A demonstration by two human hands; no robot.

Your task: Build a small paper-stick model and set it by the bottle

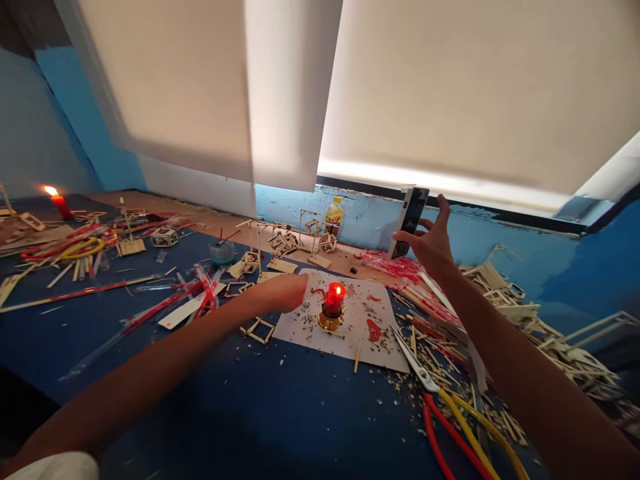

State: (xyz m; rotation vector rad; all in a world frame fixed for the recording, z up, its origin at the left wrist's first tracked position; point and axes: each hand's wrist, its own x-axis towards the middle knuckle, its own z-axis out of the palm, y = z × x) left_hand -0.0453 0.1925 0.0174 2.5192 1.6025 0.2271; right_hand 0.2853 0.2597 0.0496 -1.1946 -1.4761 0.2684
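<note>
My right hand (433, 243) grips a smartphone (409, 223) on edge between thumb and fingers, raised above the table near the wall; one finger sticks up. My left hand (287, 293) is closed, its back towards me, over the left edge of a white paper sheet (295, 333). Its fingers are turned away, so anything in them is hidden. Just right of it, a lit red candle (334, 300) stands in a gold-coloured holder (331, 323) on the sheet. Burnt bits and red wax (373, 330) lie scattered around the candle.
Red-and-yellow-handled scissors (425, 380) lie at the front right. Stick frames (500, 287) pile up at the right; others (285, 243) stand behind the paper. A second lit candle (60, 205) burns far left. A yellow-capped bottle (334, 213) stands by the wall.
</note>
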